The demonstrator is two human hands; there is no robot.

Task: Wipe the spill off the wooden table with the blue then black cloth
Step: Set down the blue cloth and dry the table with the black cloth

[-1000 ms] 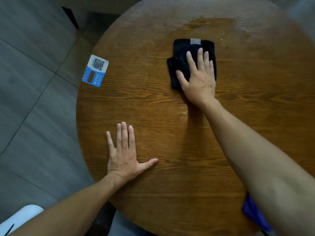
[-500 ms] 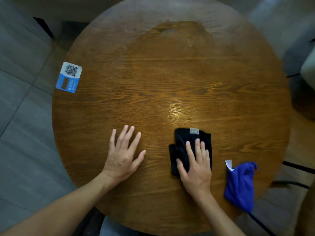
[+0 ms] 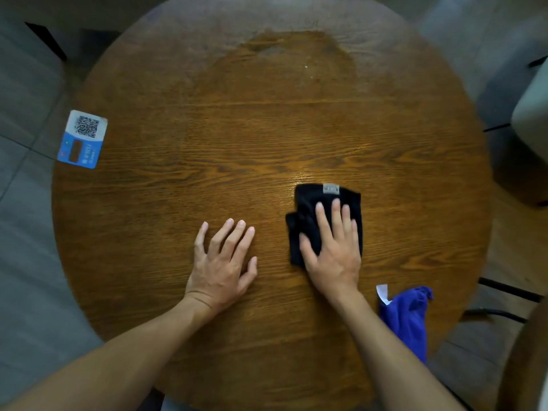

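The round wooden table [image 3: 178, 188] fills the view. A folded black cloth [image 3: 308, 212] with a small grey label lies right of the table's middle. My right hand [image 3: 332, 250] presses flat on the black cloth, fingers spread over it. My left hand [image 3: 222, 262] rests palm down on bare wood to the left of the cloth, holding nothing. A crumpled blue cloth [image 3: 407, 318] with a white tag lies at the near right edge, beside my right forearm. A darker damp patch [image 3: 296, 63] shows on the far part of the table.
A blue and white QR code sticker [image 3: 83, 139] sits at the table's left edge. Grey floor tiles [image 3: 26, 232] lie to the left. Dark chair legs [image 3: 504, 292] and a pale seat [image 3: 530, 114] stand at the right.
My right hand has dragged the black cloth from the far part of the table back toward me, then slightly forward again. My left hand stays flat on the wood, its fingers spread slightly. The blue cloth came fully into view.
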